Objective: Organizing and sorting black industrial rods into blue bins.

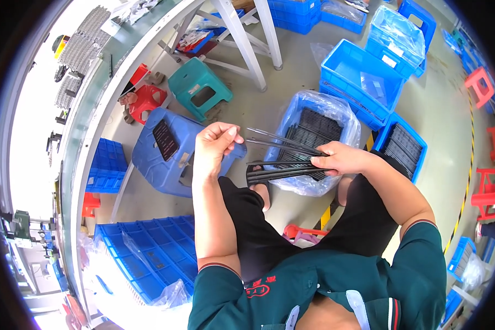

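My right hand [341, 158] grips a fanned bundle of thin, long black strips [283, 170] by one end. Their free ends spread to the left, over the lap side of a blue crate lined with clear plastic [346, 118]. Rows of similar black strips [313, 129] lie inside that crate. My left hand [217, 144] is raised just left of the upper strip tips, thumb and fingers pinched together. Whether something small sits in that pinch I cannot make out. A gap shows between the left fingertips and the nearest strips.
A blue stool [168, 159] carrying a dark flat panel stands at the left, by the workbench [88, 143]. Behind it are a green stool [198, 82] and a red stool [148, 102]. More blue crates [363, 77] stack at the far right; another crate [401, 146] holds black strips.
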Demonstrator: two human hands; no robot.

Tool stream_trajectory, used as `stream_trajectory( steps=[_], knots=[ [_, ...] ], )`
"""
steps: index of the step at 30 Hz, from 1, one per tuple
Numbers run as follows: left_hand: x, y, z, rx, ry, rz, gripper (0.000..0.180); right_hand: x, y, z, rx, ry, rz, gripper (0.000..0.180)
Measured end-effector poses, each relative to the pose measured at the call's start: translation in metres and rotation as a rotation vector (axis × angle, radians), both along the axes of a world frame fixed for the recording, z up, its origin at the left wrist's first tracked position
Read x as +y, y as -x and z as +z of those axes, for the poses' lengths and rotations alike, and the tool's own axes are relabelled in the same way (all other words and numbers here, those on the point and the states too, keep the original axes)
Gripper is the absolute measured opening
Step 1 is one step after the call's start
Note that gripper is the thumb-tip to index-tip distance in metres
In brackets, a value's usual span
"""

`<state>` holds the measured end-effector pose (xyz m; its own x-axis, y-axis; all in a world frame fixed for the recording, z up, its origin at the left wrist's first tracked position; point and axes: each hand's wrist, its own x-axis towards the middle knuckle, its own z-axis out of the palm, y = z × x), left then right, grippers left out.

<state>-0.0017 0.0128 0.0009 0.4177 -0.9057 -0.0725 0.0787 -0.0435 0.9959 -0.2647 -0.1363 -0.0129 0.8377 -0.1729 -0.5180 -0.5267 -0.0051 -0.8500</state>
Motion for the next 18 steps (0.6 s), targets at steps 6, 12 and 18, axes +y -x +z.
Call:
stream_trajectory(
  steps=[6, 12, 18],
  knots=[
    [0.001, 0.001, -0.004, -0.015, 0.032, -0.026, 0.015, 0.002, -0.004, -0.001, -0.019, 0.077, 0.12, 0.038],
    [-0.004, 0.007, -0.002, -0.046, 0.001, -0.112, 0.012, 0.0, -0.001, 0.0, 0.005, 0.094, 0.119, 0.039],
    [-0.009, 0.013, -0.006, -0.009, 0.092, -0.068, 0.007, -0.003, -0.001, 0.004, 0.005, 0.121, 0.1, 0.033]
  ],
)
